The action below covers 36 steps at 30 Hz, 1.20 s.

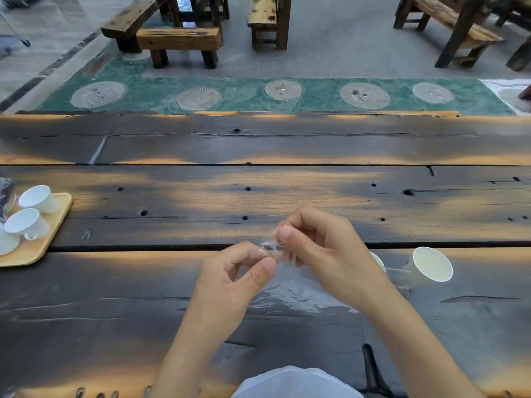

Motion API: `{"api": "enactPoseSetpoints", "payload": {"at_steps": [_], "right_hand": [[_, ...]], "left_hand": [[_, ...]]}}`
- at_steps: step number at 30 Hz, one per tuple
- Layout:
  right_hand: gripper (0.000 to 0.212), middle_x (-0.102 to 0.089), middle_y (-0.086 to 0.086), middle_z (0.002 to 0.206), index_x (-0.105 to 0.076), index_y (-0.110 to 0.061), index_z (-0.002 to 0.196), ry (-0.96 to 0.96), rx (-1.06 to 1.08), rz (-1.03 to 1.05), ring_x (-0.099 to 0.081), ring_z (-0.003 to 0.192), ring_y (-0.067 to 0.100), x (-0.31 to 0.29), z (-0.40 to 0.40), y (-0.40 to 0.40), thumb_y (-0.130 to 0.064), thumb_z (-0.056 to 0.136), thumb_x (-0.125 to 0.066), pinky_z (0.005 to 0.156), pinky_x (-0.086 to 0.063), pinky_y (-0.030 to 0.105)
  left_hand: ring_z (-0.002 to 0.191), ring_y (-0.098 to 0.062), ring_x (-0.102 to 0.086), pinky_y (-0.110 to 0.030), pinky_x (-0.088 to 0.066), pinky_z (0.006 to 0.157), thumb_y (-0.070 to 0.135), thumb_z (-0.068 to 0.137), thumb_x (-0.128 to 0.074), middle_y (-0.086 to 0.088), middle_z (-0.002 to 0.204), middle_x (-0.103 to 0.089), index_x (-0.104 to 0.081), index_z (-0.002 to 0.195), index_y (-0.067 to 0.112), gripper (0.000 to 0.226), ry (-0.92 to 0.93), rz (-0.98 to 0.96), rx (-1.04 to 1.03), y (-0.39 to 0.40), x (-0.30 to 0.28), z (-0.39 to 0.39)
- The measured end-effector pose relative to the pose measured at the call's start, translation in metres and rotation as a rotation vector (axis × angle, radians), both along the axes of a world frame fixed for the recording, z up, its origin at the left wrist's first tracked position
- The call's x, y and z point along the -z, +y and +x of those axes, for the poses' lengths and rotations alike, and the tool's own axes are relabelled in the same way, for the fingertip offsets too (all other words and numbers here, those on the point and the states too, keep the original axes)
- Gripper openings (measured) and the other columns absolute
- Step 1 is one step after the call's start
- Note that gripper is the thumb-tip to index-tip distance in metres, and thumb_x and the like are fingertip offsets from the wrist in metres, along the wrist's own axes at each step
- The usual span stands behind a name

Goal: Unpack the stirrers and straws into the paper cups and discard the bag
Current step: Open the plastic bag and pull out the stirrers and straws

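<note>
Both hands meet over the near plank of the dark wooden counter (287,191), pinching the top of a clear plastic bag (296,294). The left hand (232,280) has thumb and forefinger curled onto the crumpled neck of the bag, and the right hand (324,254) grips the same bunched film from the other side, fingers bent, thumb on top. The rest of the bag trails down and lies flat on the counter under the right wrist; what it holds I cannot make out through the glare. Just right of the right hand stand two paper cups: one cup (431,265) fully in view, mouth tilted toward the person, and a second cup (378,261) mostly hidden behind the wrist. A thin pale stick shows between them, too faint to name. Those cups crowd the right side. To the left there is wide bare planking until the far left edge, where a light wooden tray (48,239) carries white ceramic teacups (27,224), well apart from the hands. The far planks, cracked and pitted with knot holes, lie open up to the counter's back edge. Beyond it is a green floor strip with round stone discs, then wooden benches (178,41) on grey paving. A white garment shows at the near edge.
</note>
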State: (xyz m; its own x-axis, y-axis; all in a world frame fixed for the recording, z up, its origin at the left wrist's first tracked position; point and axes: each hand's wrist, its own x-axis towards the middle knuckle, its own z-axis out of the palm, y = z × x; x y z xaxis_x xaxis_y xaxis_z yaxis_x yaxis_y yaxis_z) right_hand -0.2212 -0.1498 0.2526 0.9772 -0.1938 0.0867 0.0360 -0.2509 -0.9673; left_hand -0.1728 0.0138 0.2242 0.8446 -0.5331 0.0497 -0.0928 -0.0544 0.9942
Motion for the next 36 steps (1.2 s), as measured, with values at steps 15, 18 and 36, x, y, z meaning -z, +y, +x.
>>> {"api": "enactPoseSetpoints", "payload": {"at_steps": [15, 18, 36], "right_hand": [[0.087, -0.074, 0.021, 0.088, -0.064, -0.005, 0.113, 0.229, 0.204, 0.401, -0.072, 0.071, 0.028, 0.039, -0.045, -0.092, -0.053, 0.047, -0.093, 0.074, -0.058, 0.034], [0.096, -0.073, 0.018, 0.081, -0.061, 0.005, 0.111, 0.224, 0.201, 0.632, -0.071, 0.067, 0.025, 0.064, -0.049, -0.086, -0.049, 0.041, -0.096, 0.081, -0.051, 0.045], [0.037, -0.053, 0.005, 0.055, -0.07, -0.014, 0.068, 0.126, 0.208, 0.535, -0.044, 0.045, 0.014, 0.05, -0.047, -0.073, -0.045, 0.059, -0.088, 0.044, -0.037, 0.02]], "left_hand": [[0.061, -0.015, -0.05, -0.018, -0.045, 0.056, 0.033, 0.078, -0.072, -0.006, 0.064, -0.056, -0.065, 0.07, 0.01, 0.025, 0.288, -0.312, -0.142, 0.022, 0.002, 0.02], [0.061, -0.015, -0.051, -0.018, -0.047, 0.056, 0.017, 0.083, -0.062, -0.006, 0.066, -0.055, -0.064, 0.074, 0.008, 0.013, 0.343, -0.368, -0.167, 0.017, 0.0, 0.02], [0.087, -0.02, -0.064, -0.024, -0.051, 0.079, 0.005, 0.077, -0.075, 0.001, 0.104, -0.062, -0.078, 0.097, 0.018, 0.024, -0.353, 0.112, 0.155, 0.034, -0.015, 0.039]]}}
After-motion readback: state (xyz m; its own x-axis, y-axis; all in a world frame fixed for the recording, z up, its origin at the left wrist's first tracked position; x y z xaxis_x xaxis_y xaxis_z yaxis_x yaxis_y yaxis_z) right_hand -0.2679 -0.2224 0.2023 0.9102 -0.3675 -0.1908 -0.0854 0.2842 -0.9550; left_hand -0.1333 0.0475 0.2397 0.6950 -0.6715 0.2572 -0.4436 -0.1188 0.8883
